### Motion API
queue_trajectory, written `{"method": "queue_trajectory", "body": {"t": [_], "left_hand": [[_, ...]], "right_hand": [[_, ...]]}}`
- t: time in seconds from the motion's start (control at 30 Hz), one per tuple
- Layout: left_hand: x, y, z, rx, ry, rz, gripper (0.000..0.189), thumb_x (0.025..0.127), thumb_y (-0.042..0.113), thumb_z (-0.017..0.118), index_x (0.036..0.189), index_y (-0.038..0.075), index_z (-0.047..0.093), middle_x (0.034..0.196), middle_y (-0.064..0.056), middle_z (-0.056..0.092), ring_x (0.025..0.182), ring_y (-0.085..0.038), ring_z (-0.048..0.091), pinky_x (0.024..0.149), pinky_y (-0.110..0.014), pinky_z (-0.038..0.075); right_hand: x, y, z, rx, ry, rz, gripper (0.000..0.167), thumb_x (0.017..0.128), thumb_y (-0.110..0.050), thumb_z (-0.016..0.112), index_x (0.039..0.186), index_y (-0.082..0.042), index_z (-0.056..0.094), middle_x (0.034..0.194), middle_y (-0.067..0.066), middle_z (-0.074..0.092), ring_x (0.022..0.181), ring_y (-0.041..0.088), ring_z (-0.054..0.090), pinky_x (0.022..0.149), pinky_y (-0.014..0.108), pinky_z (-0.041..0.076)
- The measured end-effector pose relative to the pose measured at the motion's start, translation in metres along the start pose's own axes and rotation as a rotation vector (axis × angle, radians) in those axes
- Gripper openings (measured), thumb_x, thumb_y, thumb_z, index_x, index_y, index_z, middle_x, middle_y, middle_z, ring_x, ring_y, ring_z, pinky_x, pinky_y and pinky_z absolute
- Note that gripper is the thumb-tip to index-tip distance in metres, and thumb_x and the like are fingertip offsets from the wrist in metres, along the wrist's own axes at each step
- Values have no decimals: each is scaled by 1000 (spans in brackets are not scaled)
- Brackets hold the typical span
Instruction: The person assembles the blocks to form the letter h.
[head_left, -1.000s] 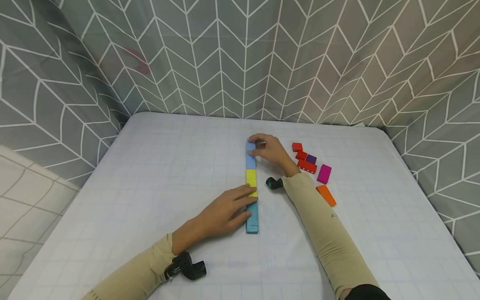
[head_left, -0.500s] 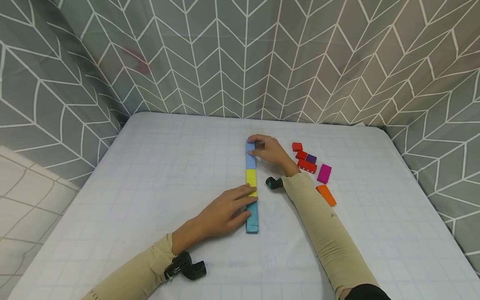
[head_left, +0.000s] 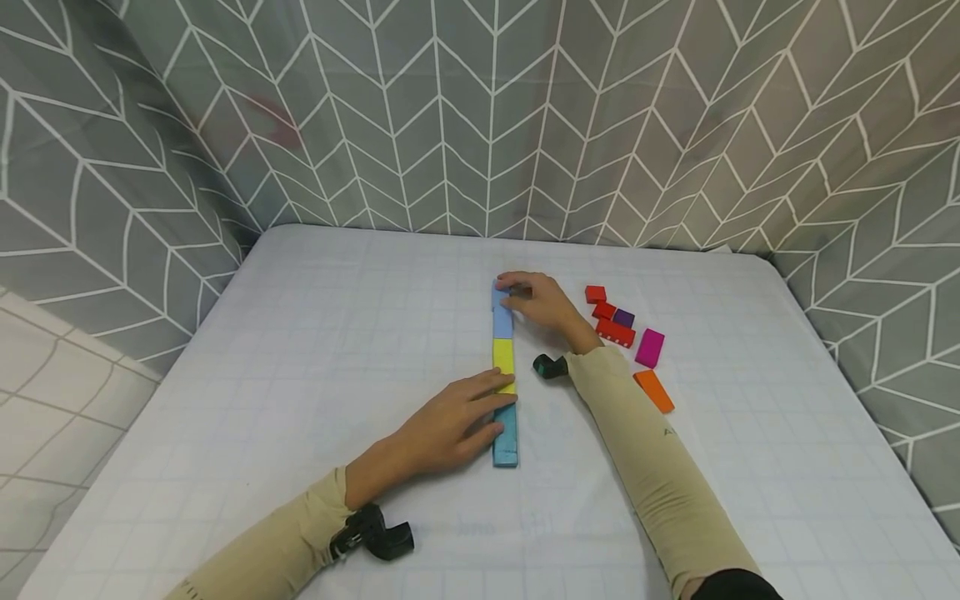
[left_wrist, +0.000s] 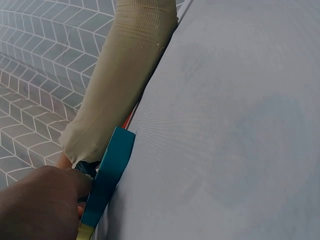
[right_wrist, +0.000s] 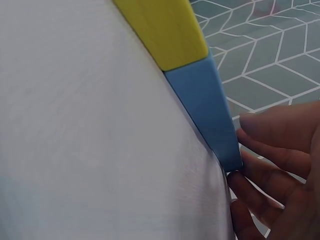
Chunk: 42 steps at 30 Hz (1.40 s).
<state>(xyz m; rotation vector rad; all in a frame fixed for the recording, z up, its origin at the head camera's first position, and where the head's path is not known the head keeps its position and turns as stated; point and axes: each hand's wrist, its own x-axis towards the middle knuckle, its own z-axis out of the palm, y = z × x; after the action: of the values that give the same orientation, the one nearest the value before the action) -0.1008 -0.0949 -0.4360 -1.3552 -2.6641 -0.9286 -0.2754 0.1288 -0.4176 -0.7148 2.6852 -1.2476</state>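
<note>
A light blue block, a yellow block and a teal block lie end to end in a straight row on the white table. My left hand rests on the row from the left, its fingers spread over the yellow and teal blocks. At the far end my right hand touches the light blue block, with bent fingers by its tip and the thumb along its right side. In the right wrist view, the fingers meet the block's end without wrapping round it. The left wrist view hides most left fingertips.
Right of the row lie several loose pieces: a small red block, a studded red brick, a purple block, a magenta block and an orange block. Patterned curtains enclose the table's far side.
My right hand has shifted very slightly toward the near side at the light blue block's far end. My left hand and the row stay practically where they were.
</note>
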Motion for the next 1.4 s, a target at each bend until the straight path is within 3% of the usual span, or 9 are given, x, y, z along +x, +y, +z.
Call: {"method": "queue_trajectory", "body": {"t": [0.23,1.07,1.23,1.4], "left_hand": [[0,1,-1,-7,-2,0,44,106,25,61,146,8,60,160,-8,44,152,-23,31,122,-40,28],[2,1,-2,-1,-4,3,44,106,25,62,147,8,60,160,-9,44,152,-24,32,122,-40,27],[3,1,0,-2,-3,1,44,106,25,62,146,8,60,160,-9,44,152,-23,31,122,-41,27],[2,2,1,4,-21,-28,45,106,27,63,147,10,59,161,-6,43,152,-20,29,122,-40,28]], "right_hand": [[-1,2,1,-4,-5,21,30,99,-11,69,129,-7,72,149,8,57,140,27,48,116,43,39],[-5,4,-1,-8,16,-12,30,99,-9,67,129,-5,71,149,10,57,140,28,48,117,44,38],[-9,3,-8,-11,24,-25,30,99,-8,68,129,-5,71,153,12,53,144,29,44,116,46,38],[-19,-5,-23,-11,83,-51,31,99,-8,67,130,-5,70,152,11,54,142,30,45,110,51,45]]}}
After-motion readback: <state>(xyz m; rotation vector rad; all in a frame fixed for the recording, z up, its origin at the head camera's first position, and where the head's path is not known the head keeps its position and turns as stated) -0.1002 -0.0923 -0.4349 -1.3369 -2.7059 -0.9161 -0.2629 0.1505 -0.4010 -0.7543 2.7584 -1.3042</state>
